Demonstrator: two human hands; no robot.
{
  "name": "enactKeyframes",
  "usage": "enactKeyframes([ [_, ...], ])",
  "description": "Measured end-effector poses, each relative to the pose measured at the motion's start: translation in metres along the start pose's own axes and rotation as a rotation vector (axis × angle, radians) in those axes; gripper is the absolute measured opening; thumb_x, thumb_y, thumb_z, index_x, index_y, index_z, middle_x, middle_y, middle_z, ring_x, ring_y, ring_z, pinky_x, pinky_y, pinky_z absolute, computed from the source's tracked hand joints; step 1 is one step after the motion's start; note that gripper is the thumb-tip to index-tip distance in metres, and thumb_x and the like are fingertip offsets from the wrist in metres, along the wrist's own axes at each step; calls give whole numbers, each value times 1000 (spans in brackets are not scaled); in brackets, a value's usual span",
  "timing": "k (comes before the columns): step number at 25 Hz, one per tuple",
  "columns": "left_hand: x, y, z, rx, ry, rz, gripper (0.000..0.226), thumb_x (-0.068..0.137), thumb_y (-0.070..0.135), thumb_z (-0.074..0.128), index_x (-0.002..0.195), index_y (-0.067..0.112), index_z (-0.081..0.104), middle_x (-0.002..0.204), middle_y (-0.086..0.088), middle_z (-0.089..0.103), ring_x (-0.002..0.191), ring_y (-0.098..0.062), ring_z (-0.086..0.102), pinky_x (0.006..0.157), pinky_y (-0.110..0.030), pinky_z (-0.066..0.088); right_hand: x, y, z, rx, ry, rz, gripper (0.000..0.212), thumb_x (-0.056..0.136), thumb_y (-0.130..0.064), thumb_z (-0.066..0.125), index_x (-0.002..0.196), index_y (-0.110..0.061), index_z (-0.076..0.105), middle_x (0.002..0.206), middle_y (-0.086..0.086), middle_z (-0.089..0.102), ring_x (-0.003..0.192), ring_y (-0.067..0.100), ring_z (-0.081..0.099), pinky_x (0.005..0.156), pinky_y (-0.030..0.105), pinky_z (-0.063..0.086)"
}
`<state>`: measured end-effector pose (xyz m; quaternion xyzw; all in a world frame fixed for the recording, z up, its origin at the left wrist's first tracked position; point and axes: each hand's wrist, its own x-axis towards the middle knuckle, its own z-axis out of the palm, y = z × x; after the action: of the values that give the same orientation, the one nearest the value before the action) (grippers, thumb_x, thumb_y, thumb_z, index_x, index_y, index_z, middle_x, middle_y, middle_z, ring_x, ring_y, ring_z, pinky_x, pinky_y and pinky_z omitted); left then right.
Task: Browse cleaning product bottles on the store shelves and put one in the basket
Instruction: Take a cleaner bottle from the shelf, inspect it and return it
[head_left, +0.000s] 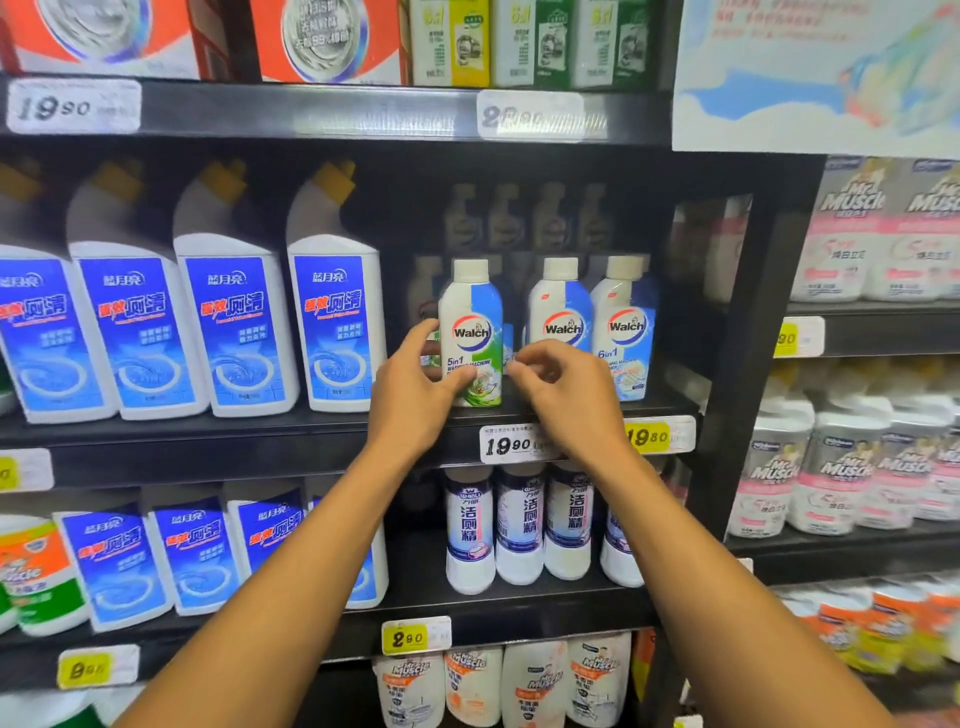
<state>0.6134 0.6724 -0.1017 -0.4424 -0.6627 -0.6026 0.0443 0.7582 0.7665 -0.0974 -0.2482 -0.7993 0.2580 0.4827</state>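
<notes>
Both arms are up at the middle shelf (332, 434), and the left hand (410, 395) has hold of the leftmost Walch bottle (470, 332), thumb curled across the lower label at the front and fingers wrapped round its left side. That bottle stands upright at the shelf's near edge, white cap on, green at the foot of the label. The right hand (563, 395) sits just right of it, fingers curled in with the tips pinched together close by the bottle's right edge; whether they touch it, I can't tell. Two more Walch bottles (592, 317) stand upright behind that hand. To the left, a row of blue-labelled white bottles (234, 322) with yellow caps. On the shelf below, tall white bottles (519, 525) stand side by side. No basket in view.
</notes>
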Motion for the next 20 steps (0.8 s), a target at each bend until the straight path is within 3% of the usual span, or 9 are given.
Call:
enactKeyframes([
  [3,2,2,7,29,-6,18,61,77,26,82,131,25,54,106,11,68,79,-3,68,67,-22,56,-2,14,-14,129,238,18,8,88,-27,69,93,-25,63,77,-9,65,73,15,64,74,46,57],
  [4,2,3,9,38,-9,27,60,77,27,83,131,26,55,102,16,66,76,1,67,60,-13,51,-3,19,-19,149,332,0,14,87,-23,69,98,-24,60,84,-6,62,78,18,62,77,46,56],
  [6,2,6,12,42,-12,35,59,77,28,82,130,29,56,95,23,62,75,3,66,55,-10,46,-4,28,-28,130,448,-42,30,87,-15,68,115,-16,55,107,-2,54,99,22,57,89,39,51],
  [9,2,7,15,47,-6,37,57,78,28,82,128,31,56,96,23,61,76,3,66,58,-18,50,-5,41,-36,41,379,9,52,93,-14,64,139,-7,42,138,8,43,129,21,40,105,24,33],
  [11,2,5,16,49,0,38,56,78,29,82,128,31,55,98,21,63,76,3,67,58,-17,51,-3,46,-42,50,287,90,56,97,-18,60,147,-9,35,147,8,41,131,16,40,106,23,31],
  [15,0,4,16,36,13,50,58,78,29,82,129,30,55,97,22,62,79,1,67,66,-28,57,4,52,-52,196,216,149,45,99,-15,57,142,-16,44,139,4,55,122,14,56,102,38,50],
  [18,-2,2,16,50,13,75,57,80,32,80,130,30,54,98,24,61,80,8,64,63,-15,52,5,55,-52,236,202,151,44,98,-12,58,139,-18,44,137,2,57,119,11,58,94,33,54],
  [20,-2,2,16,41,10,75,56,80,31,80,130,30,53,101,20,63,80,6,65,62,-13,51,6,57,-52,242,197,150,43,98,-12,60,137,-19,45,133,-1,59,116,8,59,85,24,55],
])
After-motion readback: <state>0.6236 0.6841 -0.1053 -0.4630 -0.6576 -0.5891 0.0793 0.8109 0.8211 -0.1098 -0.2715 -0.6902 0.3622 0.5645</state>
